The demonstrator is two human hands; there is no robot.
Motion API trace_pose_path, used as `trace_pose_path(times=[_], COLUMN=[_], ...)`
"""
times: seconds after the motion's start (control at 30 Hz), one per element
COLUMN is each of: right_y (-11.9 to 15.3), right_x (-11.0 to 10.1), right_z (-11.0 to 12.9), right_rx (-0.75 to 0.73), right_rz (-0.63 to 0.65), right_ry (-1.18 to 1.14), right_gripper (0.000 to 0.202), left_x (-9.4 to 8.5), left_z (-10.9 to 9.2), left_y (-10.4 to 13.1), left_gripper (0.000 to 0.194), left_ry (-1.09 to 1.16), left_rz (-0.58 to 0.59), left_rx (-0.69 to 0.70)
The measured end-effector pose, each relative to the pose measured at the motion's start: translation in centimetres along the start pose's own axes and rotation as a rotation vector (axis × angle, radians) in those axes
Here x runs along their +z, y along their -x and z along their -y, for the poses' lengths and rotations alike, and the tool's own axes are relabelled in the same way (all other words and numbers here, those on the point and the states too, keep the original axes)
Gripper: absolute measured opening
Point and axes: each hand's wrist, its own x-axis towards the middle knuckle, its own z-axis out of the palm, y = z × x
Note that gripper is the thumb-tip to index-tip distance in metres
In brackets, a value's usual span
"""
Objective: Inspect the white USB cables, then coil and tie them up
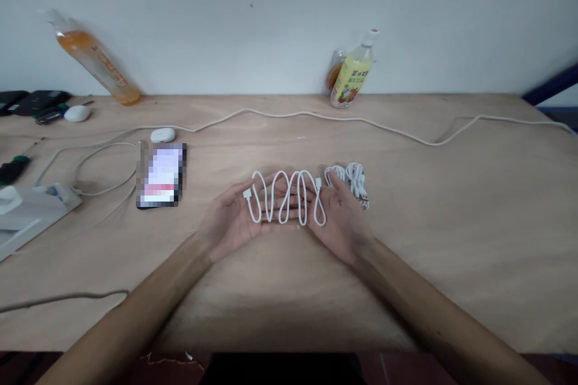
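A white charging cable point(284, 197), folded in zigzag loops with a connector at each end, lies across the fingers of both hands. My left hand point(232, 216) is palm up and open beneath the cable's left part, its fingers stretched toward the right. My right hand point(338, 210) is also open, palm up, under the right part, and its fingers meet those of the left. Neither hand's fingers are wrapped round the cable. Just beyond the right hand are bundled white cables point(355, 177), partly hidden by it.
A phone point(161, 174) and a white earbud case point(162, 135) lie left. A long white cord point(325, 115) crosses the table's back. An orange drink bottle point(97, 60) and a yellow-labelled bottle point(354, 75) lean at the wall. Far left are a screwdriver point(15, 167) and a white box point(36, 213).
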Motion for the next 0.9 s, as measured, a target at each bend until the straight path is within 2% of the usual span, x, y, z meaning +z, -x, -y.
trace_pose_path(times=[0.3,0.63,0.9], right_y=[0.04,0.07,0.13], right_x=[0.25,0.2,0.41], right_z=[-0.03,0.0,0.06], right_rx=[-0.013,-0.015,0.002], right_rz=[-0.014,-0.004,-0.032], right_ry=[-0.002,0.027,0.009], right_gripper=[0.066,0.063,0.062], left_x=[-0.08,0.06,-0.16], left_z=[-0.24,-0.2,-0.36], left_y=[0.05,0.04,0.14], left_gripper=[0.059,0.063,0.058], left_ry=[0.023,0.005,0.017], left_rz=[0.008,0.002,0.004], left_rx=[-0.015,-0.022,-0.04])
